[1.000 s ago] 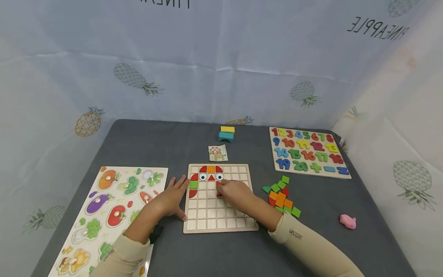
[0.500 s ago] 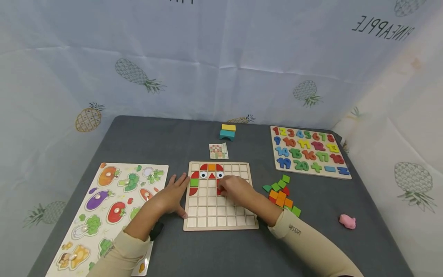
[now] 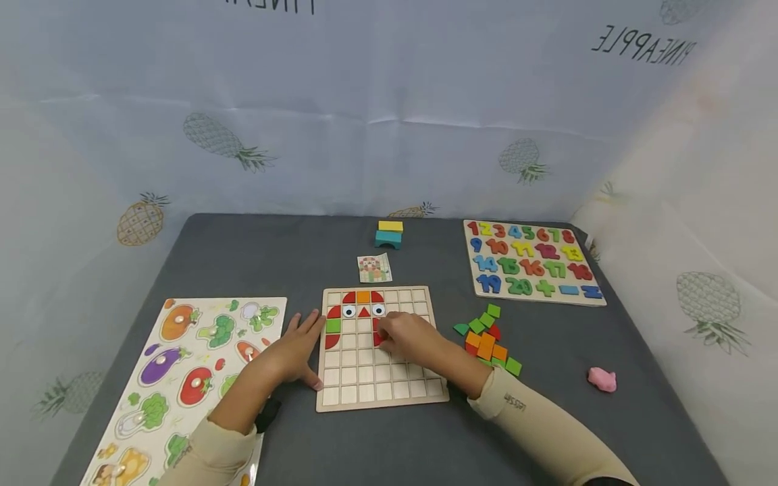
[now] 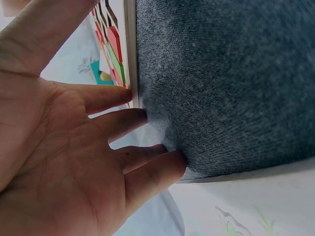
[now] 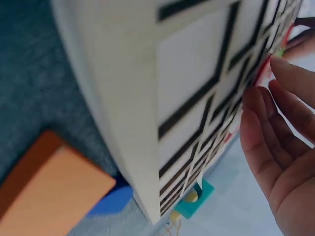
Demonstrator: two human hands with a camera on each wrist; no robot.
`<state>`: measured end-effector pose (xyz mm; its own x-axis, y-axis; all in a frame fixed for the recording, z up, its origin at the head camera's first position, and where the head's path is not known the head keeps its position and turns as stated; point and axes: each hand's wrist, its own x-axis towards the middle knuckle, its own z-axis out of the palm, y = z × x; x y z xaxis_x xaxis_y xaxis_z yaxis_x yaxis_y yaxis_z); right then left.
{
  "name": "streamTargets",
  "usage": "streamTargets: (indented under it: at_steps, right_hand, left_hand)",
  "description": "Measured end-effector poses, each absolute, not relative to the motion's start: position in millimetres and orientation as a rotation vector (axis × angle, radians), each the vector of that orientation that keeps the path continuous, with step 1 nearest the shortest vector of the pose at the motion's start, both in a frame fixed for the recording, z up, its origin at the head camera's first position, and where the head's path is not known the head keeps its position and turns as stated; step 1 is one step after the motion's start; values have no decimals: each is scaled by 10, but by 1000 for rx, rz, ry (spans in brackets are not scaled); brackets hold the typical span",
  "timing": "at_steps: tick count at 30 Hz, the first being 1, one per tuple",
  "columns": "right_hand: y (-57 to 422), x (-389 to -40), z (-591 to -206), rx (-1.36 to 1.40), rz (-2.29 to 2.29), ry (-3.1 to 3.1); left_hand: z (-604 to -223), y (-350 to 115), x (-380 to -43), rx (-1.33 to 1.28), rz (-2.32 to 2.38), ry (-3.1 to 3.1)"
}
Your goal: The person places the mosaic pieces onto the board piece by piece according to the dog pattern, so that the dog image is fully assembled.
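The person's left hand point(image 3: 296, 355), spread and empty, touches the grid board point(image 3: 366, 374), where the red tile point(image 3: 376, 336) at the half-curled right hand point(image 3: 413, 337) (pinched or merely pressed, unclear) could jam if seated askew

A pale gridded board point(image 3: 383, 391) lies flat, holding coloured tiles point(image 3: 362, 297).

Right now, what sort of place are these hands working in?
Apparently a tabletop play corner: a wooden grid board and a number puzzle lie on a dark table, with pineapple-print cloth hung behind.
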<state>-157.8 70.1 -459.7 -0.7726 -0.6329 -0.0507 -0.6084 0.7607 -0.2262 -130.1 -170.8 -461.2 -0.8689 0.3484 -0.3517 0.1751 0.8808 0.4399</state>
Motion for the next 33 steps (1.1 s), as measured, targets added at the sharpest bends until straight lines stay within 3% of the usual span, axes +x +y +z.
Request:
streamTargets:
  at_steps: [9,19,33]
  right_hand:
    - [1183,-1584,-4457,-814,-316,2916]
    - [2101,-1623,-4422,-157,-194,2912]
    - [2382,-1639,-4516,-118,-358,2826]
  left_hand:
    - [-4637,-1814,-1244,351,571,2620]
    - [-4621,-1837,-1261,359,569,2618]
    - [-4656,-1730,-1281,368,577,2618]
